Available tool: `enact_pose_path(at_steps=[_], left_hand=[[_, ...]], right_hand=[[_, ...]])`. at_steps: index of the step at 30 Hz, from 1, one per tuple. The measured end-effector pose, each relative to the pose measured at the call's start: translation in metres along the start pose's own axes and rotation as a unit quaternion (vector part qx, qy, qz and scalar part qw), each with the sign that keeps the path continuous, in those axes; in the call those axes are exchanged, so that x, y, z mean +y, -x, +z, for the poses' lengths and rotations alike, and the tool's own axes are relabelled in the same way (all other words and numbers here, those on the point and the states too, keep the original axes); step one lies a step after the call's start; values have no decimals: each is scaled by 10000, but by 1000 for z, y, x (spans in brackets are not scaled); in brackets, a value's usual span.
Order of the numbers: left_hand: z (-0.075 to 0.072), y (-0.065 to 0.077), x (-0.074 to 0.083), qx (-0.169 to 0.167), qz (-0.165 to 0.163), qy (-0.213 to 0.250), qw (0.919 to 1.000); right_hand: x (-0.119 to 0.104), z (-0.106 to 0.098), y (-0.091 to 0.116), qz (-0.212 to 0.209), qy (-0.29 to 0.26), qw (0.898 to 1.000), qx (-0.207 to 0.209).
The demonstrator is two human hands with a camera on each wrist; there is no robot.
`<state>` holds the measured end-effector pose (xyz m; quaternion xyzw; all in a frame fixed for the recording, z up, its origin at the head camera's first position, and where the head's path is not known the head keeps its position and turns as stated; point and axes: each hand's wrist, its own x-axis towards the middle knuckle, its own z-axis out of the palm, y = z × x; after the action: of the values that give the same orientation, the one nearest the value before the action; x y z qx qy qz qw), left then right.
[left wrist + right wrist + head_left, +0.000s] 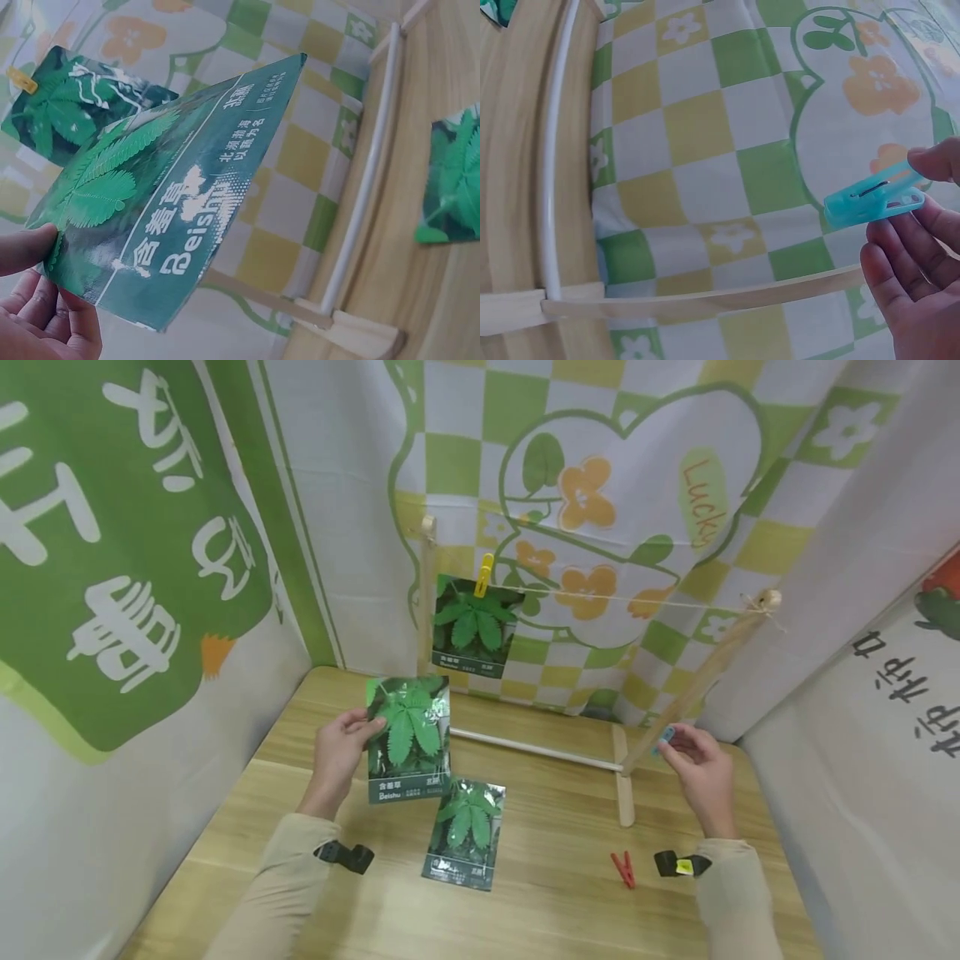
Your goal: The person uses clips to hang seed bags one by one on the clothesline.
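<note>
My left hand (341,756) pinches a green seed packet (408,739) by its left edge, lifted above the table; the left wrist view shows the thumb on its front. In my right hand (701,768), beside the frame's right post, a blue clothespin (874,196) is pinched between thumb and fingers. A similar packet (474,631) hangs from the string (600,594) by a yellow clothespin (484,575). Another packet (465,835) lies flat on the table, partly overlapped in view by the held one. A red clothespin (623,869) lies near my right wrist.
The string runs between two wooden posts, the left post (427,593) and the right post (697,681). A white rod (536,748) joins them low down, and a wooden foot (625,785) stands on the table (555,910). Patterned curtains (360,527) surround the table.
</note>
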<state>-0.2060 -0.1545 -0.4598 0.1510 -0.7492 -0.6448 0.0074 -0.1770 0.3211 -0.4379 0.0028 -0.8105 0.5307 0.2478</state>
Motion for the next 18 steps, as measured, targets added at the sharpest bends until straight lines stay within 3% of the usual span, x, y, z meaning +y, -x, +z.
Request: enact_pose_path(at_steps=[11,18], left_hand=[[21,2,19,-162,82,681,9975],[28,2,27,-201,194,711,9971]], right_hand=[[-19,0,-11,-450,-233,9987,-38],[-30,3,-18,-587,-218,9980,-16]])
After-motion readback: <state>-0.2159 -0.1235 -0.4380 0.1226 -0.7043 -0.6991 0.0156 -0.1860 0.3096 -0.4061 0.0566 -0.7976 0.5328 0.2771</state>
